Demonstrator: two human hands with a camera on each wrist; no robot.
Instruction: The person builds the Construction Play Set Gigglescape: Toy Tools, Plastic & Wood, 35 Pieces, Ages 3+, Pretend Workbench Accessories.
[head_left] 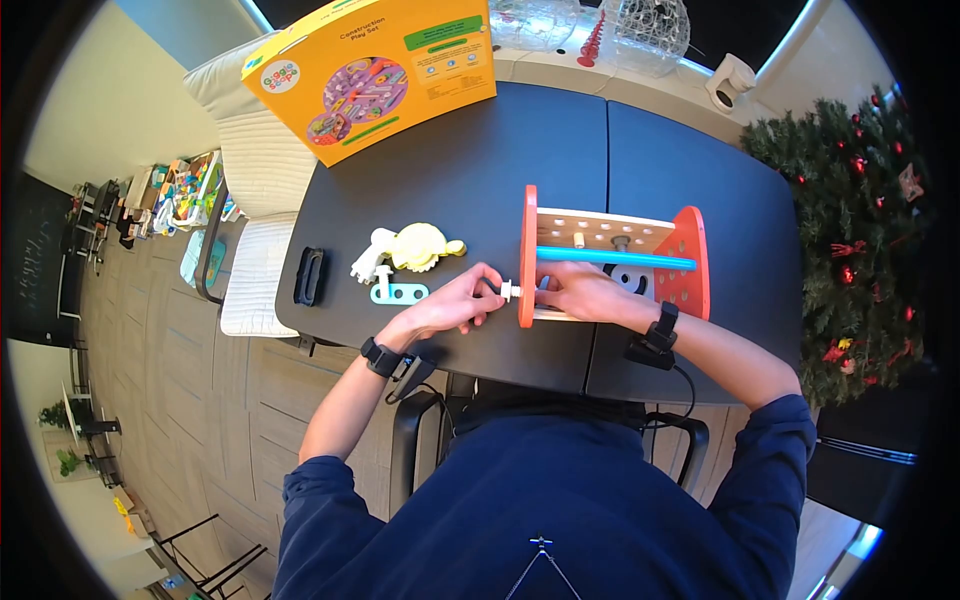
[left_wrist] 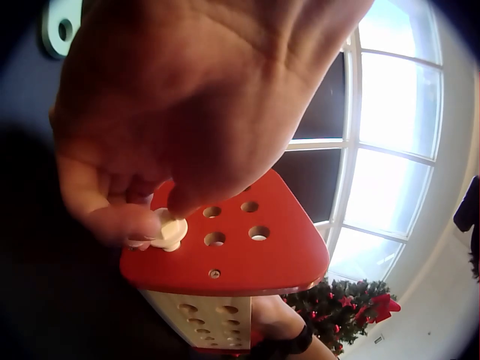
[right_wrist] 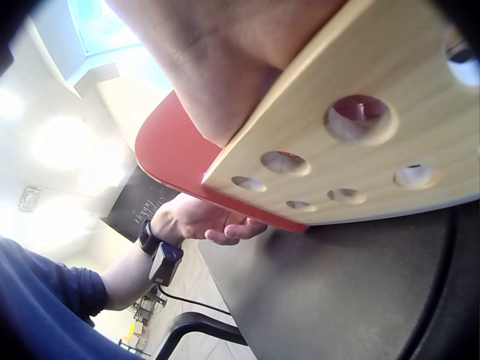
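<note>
A wooden toy toolbox (head_left: pixel 620 225) with red end panels and a blue bar handle stands on the table. My left hand (head_left: pixel 465 302) pinches a white toy bolt (left_wrist: pixel 171 232) against the outside of the left red panel (left_wrist: pixel 232 247), near its lower corner. My right hand (head_left: pixel 590 292) reaches into the toolbox behind that same panel. Its fingertips are hidden, and I cannot tell what they hold. In the right wrist view the wooden side board (right_wrist: pixel 315 161), with its round holes, covers part of this hand.
Left of the toolbox lie a yellow toy piece (head_left: pixel 420 247), a white toy piece (head_left: pixel 372 255) and a light blue strip with holes (head_left: pixel 408 294). A black tray (head_left: pixel 311 277) sits by the left edge. A yellow box (head_left: pixel 440 75) stands behind; a decorated tree (head_left: pixel 850 230) is at right.
</note>
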